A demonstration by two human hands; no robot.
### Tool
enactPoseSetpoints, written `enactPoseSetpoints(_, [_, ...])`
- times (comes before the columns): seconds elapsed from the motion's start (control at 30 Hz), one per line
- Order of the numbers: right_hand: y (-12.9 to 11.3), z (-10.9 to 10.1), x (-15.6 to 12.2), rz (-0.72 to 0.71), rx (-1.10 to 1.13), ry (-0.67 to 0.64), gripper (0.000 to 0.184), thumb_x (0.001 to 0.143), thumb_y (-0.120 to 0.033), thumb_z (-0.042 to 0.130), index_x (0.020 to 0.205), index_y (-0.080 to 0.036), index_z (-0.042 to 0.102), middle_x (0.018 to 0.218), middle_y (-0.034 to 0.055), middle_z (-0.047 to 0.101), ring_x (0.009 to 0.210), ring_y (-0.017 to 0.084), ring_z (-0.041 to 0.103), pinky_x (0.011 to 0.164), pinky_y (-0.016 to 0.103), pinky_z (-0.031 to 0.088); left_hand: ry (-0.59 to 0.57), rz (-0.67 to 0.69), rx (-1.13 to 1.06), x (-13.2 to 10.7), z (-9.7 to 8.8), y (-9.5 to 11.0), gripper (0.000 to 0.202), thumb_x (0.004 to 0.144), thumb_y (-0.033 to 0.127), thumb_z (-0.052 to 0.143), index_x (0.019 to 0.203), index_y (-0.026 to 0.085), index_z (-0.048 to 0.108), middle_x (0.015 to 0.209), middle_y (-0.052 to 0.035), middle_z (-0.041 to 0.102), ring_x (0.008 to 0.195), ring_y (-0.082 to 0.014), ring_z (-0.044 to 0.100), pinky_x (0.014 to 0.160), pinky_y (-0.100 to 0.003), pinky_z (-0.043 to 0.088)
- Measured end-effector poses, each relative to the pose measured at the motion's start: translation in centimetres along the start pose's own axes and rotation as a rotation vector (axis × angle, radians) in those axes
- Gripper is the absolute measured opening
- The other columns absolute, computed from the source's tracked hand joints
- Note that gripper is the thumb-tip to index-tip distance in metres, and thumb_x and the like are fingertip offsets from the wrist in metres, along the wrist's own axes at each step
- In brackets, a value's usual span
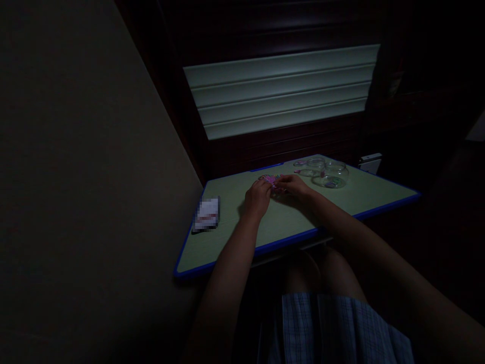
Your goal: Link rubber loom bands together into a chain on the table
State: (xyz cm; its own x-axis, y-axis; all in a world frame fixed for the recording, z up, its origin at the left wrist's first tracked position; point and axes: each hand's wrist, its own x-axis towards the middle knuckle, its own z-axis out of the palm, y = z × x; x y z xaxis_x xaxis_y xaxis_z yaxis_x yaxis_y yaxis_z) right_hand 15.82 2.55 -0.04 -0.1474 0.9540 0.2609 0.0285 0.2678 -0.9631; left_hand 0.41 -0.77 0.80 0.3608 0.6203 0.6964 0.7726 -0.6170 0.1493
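Observation:
A small pink, multicoloured thing (270, 179) is between my two hands over the table (231, 242); it is too dark to make out its kind. My left hand (258, 196) is closed on its near left side. From the right, my right hand (294, 185) reaches over it, with thumb and fingers pinched at its edge. My fingers hide part of it.
At the back right stands a clear round jar (332, 177) with something green and purple inside. Beside it lie a clear round lid (316, 163) and small clear pieces with pink bits (300, 163). A blurred-out phone-like object (207, 215) lies on the left edge. A wall (94, 177) borders the table.

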Motion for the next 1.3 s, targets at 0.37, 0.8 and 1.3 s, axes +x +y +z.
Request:
enactPoseSetpoints(0.37, [0.0,-0.1,0.1,-0.042,-0.016,0.062,0.023,0.055,-0.030,0.070,0.068,-0.014,0.061,0.058,0.0012,0.058,0.050,0.009,0.049,0.049,0.022,0.038,0.083,-0.171,-0.178,0.1,0.6,-0.5,0.016,0.074,0.016,0.048,0.082,0.019,0.062,0.086,-0.0048,0.060,0.081,-0.0151,0.054,0.076,-0.027,0.040])
enactPoseSetpoints(0.8, [-0.4,0.0,-0.2,-0.083,0.018,0.044,0.024,0.057,-0.033,0.068,0.068,-0.014,0.059,0.057,0.0002,0.057,0.048,0.008,0.047,0.046,0.021,0.037,0.030,-0.589,-0.865,0.6,3.3,-2.0,0.023,0.059,0.031,0.065,0.072,0.013,0.064,0.066,-0.0029,0.062,0.068,-0.0135,0.057,0.066,-0.027,0.046])
enactPoseSetpoints(1.3, [-0.4,0.2,-0.4,-0.073,0.001,-0.063,0.028,0.055,-0.036,0.068,0.066,-0.012,0.061,0.054,0.0006,0.055,0.048,0.007,0.044,0.048,0.022,0.035,0.119,-0.638,-0.904,0.9,3.2,-2.3,0.023,0.057,0.028,0.066,0.073,0.012,0.065,0.071,-0.0046,0.065,0.067,-0.0135,0.058,0.062,-0.025,0.046])
